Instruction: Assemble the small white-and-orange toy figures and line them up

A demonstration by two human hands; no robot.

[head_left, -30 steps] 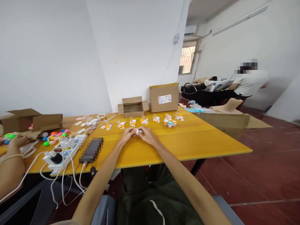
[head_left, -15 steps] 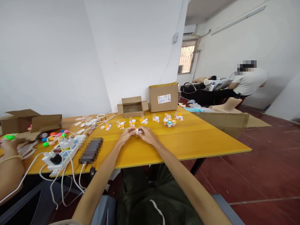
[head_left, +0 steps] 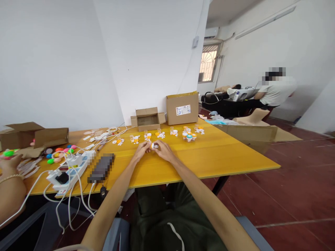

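In front of me, above the table, my right hand pinches a small round plastic piece with a white rim, which looks like a little lidded jar. My left hand is close against its left side, with fingertips pressed together; anything between them is too small to make out. Just beyond my hands lie piles of small white and orange plastic parts, with small clear cups among them. A cluster of small jars with orange and teal lids stands to the right.
An open cardboard box and a closed carton stand against the wall. To the left are a power strip with tangled white cables, a dark phone and colourful balls. Another person's arm reaches in there; someone else sits far right.
The small piece has turned between my fingers and its white rim now shows more. My left fingertips have shifted slightly left of it. The co-worker's hand at left has moved a little.
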